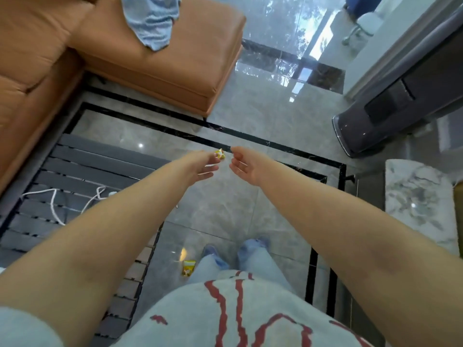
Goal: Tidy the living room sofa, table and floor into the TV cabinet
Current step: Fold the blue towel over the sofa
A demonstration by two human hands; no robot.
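Note:
Both my arms reach forward over the glossy grey tiled floor (225, 209). My left hand (204, 163) pinches a small yellow wrapper (219, 154) at its fingertips. My right hand (244, 163) hovers just right of the wrapper, fingers loosely curled, holding nothing. A second yellow packet (188, 267) lies on the floor beside my left foot. A light blue cloth (150, 21) is draped on the orange sofa's footstool (175, 66). A white cable (56, 204) lies on the dark slatted table (75, 171) at my left.
The orange sofa (27, 71) fills the upper left. A dark grey tower appliance (380, 113) stands at the right, with a marble-patterned surface (421, 201) below it. A black border line runs across the tiles ahead.

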